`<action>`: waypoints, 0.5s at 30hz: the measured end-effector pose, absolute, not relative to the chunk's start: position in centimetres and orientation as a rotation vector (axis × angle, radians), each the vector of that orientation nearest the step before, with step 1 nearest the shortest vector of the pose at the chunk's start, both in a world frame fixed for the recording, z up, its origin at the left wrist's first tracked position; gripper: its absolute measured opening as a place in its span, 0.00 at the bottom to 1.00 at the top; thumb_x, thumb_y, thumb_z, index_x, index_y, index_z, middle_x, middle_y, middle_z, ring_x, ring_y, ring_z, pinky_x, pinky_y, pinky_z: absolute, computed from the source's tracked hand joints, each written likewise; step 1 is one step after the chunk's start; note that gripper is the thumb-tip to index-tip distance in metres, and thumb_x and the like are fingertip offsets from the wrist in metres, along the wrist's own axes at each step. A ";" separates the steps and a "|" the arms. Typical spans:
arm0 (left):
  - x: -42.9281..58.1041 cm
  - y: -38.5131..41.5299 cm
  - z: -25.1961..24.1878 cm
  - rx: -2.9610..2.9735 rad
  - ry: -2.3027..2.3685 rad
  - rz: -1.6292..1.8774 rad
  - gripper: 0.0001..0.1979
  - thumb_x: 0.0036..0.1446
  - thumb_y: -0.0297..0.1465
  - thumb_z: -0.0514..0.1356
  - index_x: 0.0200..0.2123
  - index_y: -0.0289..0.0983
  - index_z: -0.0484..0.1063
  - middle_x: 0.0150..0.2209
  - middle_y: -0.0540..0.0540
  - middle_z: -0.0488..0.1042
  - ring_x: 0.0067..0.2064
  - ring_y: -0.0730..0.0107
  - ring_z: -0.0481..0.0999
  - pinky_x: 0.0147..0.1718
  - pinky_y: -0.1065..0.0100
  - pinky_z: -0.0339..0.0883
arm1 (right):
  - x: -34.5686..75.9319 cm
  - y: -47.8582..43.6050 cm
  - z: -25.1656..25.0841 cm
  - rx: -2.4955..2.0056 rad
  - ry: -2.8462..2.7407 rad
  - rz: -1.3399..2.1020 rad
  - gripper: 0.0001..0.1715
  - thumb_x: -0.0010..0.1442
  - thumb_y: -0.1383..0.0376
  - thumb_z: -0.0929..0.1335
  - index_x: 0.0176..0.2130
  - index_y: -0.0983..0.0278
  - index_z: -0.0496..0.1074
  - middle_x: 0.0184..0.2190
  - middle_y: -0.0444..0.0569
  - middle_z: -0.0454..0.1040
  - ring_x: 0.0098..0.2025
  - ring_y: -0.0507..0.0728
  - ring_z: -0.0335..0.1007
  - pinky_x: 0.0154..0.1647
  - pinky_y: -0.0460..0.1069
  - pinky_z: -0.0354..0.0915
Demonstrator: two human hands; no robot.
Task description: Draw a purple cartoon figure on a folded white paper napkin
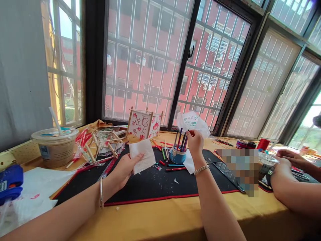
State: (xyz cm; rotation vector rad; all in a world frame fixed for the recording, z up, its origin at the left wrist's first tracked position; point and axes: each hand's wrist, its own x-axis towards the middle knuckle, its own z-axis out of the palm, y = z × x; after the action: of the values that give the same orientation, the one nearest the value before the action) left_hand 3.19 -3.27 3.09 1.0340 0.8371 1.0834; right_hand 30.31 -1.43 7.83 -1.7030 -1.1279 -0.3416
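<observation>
My left hand (126, 167) grips a folded white paper tissue (147, 154) between thumb and fingers, above the black mat (160, 187). My right hand (196, 144) is closed in a pinch at the upper ends of the pens (179, 139), apparently on one of them. These pens stand upright in a blue and white cup (178, 157). Several loose pens, including a dark red one (175, 169), lie on the mat around the cup. Behind the tissue stands a paper lantern (140, 125) with wooden sticks, red flowers and written characters.
At left are an iced drink cup (55, 149), a wooden stick frame (104, 145) and a blue tool (10, 184). A plastic bag (193, 124) sits by the window. On the right are a phone (228, 175), another drink cup (267, 164) and another person's arm (288, 182).
</observation>
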 end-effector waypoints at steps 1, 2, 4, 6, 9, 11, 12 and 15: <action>3.2 -3.3 3.1 1.029 0.834 1.080 0.12 0.62 0.31 0.60 0.48 0.35 0.69 0.46 0.45 0.73 0.42 0.67 0.76 0.40 0.61 0.74 | 30.6 -1.3 7.8 -1.674 -1.115 -0.340 0.15 0.65 0.59 0.66 0.48 0.67 0.71 0.45 0.51 0.74 0.43 0.57 0.73 0.44 0.56 0.71; 3.2 -3.3 3.0 1.026 0.830 1.078 0.12 0.62 0.31 0.60 0.48 0.35 0.69 0.46 0.45 0.73 0.42 0.67 0.76 0.40 0.61 0.74 | 30.8 -1.1 7.7 -1.646 -1.108 -0.334 0.15 0.65 0.59 0.66 0.48 0.67 0.70 0.45 0.51 0.74 0.43 0.57 0.73 0.44 0.56 0.71; 3.1 -3.2 3.0 1.018 0.819 1.084 0.12 0.62 0.32 0.60 0.48 0.35 0.69 0.47 0.44 0.73 0.43 0.66 0.75 0.40 0.60 0.74 | 31.0 -0.7 7.5 -1.591 -1.119 -0.315 0.15 0.66 0.59 0.66 0.48 0.67 0.70 0.44 0.50 0.74 0.41 0.56 0.73 0.42 0.55 0.72; 3.1 -3.1 3.0 1.011 0.804 1.103 0.13 0.62 0.32 0.60 0.49 0.35 0.69 0.47 0.44 0.72 0.43 0.66 0.75 0.41 0.59 0.74 | 30.8 -0.4 7.1 -1.534 -1.164 -0.294 0.15 0.65 0.60 0.66 0.47 0.67 0.70 0.42 0.50 0.74 0.39 0.55 0.73 0.40 0.54 0.72; 3.1 -3.1 3.2 1.002 0.789 1.127 0.13 0.62 0.33 0.60 0.49 0.36 0.69 0.48 0.44 0.72 0.44 0.66 0.75 0.41 0.59 0.74 | 30.2 -0.1 6.6 -1.447 -1.236 -0.287 0.14 0.65 0.60 0.67 0.45 0.67 0.71 0.41 0.49 0.74 0.38 0.55 0.73 0.39 0.53 0.72; 3.1 -3.1 3.3 0.997 0.789 1.130 0.13 0.62 0.33 0.59 0.48 0.35 0.69 0.47 0.44 0.73 0.43 0.66 0.75 0.41 0.60 0.74 | 29.8 -0.3 6.6 -1.381 -1.243 -0.303 0.13 0.64 0.59 0.67 0.44 0.67 0.71 0.40 0.48 0.74 0.38 0.54 0.73 0.39 0.53 0.71; 3.0 -3.1 3.3 0.995 0.791 1.130 0.12 0.62 0.33 0.59 0.47 0.35 0.69 0.46 0.44 0.73 0.43 0.66 0.75 0.40 0.60 0.74 | 29.6 -0.4 6.7 -1.343 -1.232 -0.315 0.13 0.64 0.59 0.67 0.43 0.67 0.71 0.39 0.48 0.74 0.37 0.54 0.72 0.40 0.54 0.70; 3.0 -3.1 3.2 0.994 0.788 1.137 0.11 0.62 0.33 0.59 0.46 0.35 0.70 0.44 0.45 0.74 0.41 0.68 0.76 0.39 0.61 0.74 | 28.8 -1.4 7.6 -1.204 -1.186 -0.344 0.14 0.69 0.58 0.59 0.44 0.66 0.67 0.34 0.47 0.71 0.35 0.55 0.70 0.41 0.54 0.67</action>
State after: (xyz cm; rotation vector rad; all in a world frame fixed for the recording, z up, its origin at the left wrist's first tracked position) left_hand 2.99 -3.15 3.21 0.9937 0.7879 1.1370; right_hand 28.77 -1.43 7.61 -1.2036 -1.1857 -0.3442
